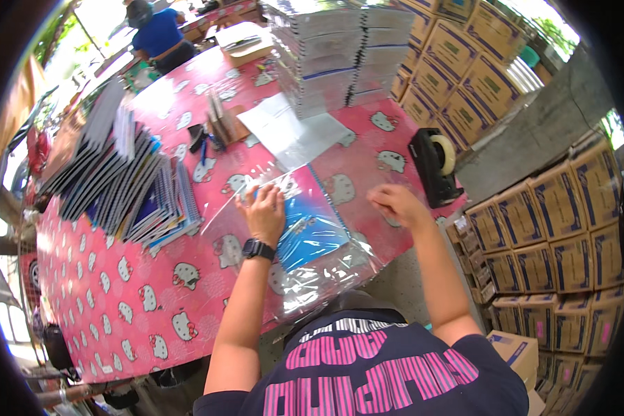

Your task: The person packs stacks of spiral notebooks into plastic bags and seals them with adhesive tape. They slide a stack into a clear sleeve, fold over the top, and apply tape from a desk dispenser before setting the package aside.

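A blue spiral notebook (pixel 317 225) lies on the table in front of me, inside or under a clear plastic sheet (pixel 333 274) that spreads past its near edge; which of the two I cannot tell. My left hand (pixel 263 216) rests on the plastic at the notebook's left side, fingers spread and flat. To the right, my right hand (pixel 399 205) hovers over the table with its fingers curled and pinched together. Whether anything small is between them cannot be made out. A black tape dispenser (pixel 431 170) with a roll of tape stands just beyond that hand.
Many spiral notebooks (pixel 121 184) lie in a leaning heap at left. Tall stacks of wrapped notebooks (pixel 326 69) stand at the back, beside white sheets (pixel 291 128). Cartons (pixel 558 208) are piled at right. A person in blue (pixel 159 35) is at the far left.
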Tool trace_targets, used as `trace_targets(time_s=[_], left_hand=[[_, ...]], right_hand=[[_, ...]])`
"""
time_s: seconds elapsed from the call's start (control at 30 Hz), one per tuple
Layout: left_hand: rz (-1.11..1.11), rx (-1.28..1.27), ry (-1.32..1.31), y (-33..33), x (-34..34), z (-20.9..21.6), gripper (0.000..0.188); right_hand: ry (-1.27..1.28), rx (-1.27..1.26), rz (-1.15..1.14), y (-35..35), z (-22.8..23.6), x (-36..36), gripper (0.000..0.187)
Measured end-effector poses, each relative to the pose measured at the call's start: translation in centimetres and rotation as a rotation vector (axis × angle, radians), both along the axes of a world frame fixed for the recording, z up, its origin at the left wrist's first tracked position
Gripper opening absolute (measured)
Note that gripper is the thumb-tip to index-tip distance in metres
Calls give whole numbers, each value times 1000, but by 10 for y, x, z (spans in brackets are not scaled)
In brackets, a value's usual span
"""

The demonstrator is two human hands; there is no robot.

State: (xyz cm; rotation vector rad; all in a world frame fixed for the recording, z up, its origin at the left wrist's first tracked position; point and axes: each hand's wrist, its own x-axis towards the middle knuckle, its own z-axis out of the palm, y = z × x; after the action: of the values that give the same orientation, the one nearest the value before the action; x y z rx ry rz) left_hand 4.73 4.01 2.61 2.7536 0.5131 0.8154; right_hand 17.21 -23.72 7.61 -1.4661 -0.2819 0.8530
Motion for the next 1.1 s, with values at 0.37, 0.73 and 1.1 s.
trace_targets(time_s=[0.37,0.73,1.1], left_hand=[[41,-69,-34,3,-2,-3,23],[141,-192,458,16,26,29,49],[156,-1179,-69,-25,-87,-29,48]], right_hand=[[-897,-1035,273,215,12,3,59],[-557,-655,325,67,-29,-5,48],[-227,-241,180,54,-69,-26,48]])
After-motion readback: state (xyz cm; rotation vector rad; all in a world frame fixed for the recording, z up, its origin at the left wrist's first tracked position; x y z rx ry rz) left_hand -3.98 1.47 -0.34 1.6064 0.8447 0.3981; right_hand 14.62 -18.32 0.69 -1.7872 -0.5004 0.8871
